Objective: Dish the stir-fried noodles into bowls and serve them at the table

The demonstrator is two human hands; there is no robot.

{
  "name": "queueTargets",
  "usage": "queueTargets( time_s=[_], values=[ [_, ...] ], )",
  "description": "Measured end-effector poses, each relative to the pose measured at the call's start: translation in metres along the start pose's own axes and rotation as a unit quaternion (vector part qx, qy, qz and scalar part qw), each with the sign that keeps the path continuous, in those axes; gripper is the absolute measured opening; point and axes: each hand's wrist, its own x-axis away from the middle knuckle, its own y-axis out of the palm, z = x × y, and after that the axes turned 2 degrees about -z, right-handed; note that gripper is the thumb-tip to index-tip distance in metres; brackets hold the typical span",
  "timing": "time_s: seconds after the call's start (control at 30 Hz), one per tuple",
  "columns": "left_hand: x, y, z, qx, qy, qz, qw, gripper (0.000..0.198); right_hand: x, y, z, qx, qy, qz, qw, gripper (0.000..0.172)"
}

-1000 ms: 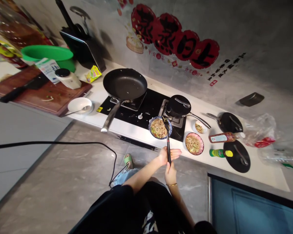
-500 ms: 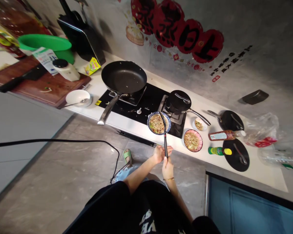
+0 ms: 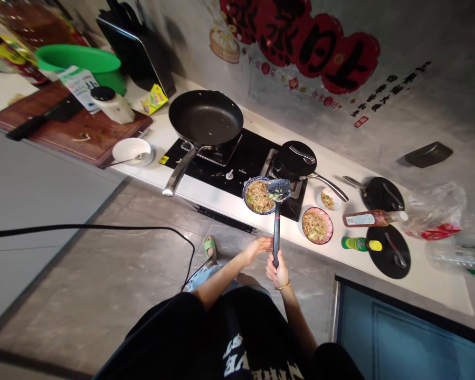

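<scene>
My right hand (image 3: 277,272) is closed round the handle of a black spatula (image 3: 277,208). The spatula's blade, with bits of green food on it, hovers at the right rim of a blue-rimmed bowl of noodles (image 3: 258,196) on the counter's front edge. My left hand (image 3: 260,245) hangs just left of the spatula handle, apart from it, with its fingers loosely curled and nothing in them that I can see.
An empty black frying pan (image 3: 205,117) sits on the stove (image 3: 241,161), next to a lidded black pot (image 3: 295,160). A pink bowl of noodles (image 3: 316,225), sauce bottles (image 3: 370,218), black lids, a white bowl (image 3: 132,152) and a wooden cutting board (image 3: 69,137) with a knife line the counter.
The spatula blade came up out of the blue-rimmed bowl and turned flat at its right rim. My left hand let go of the handle and moved slightly away.
</scene>
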Motion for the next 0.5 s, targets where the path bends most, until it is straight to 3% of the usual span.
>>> queueTargets(
  time_s=[0.17, 0.3, 0.4, 0.5],
  values=[
    [0.007, 0.005, 0.001, -0.071, 0.056, 0.027, 0.996, 0.028, 0.000, 0.007, -0.002, 0.010, -0.007, 0.013, 1.000, 0.057],
    [0.017, 0.002, 0.020, -0.155, 0.108, 0.038, 0.981, 0.023, 0.001, 0.011, 0.000, 0.052, -0.037, 0.051, 0.997, 0.057],
    [0.041, -0.009, 0.050, -0.181, 0.219, 0.042, 0.958, 0.026, -0.001, 0.025, 0.006, 0.080, -0.096, 0.080, 0.989, 0.057],
    [0.081, -0.031, 0.086, -0.179, 0.383, 0.112, 0.899, 0.028, -0.004, 0.057, 0.017, 0.075, -0.156, 0.070, 0.982, 0.055]
  ],
)
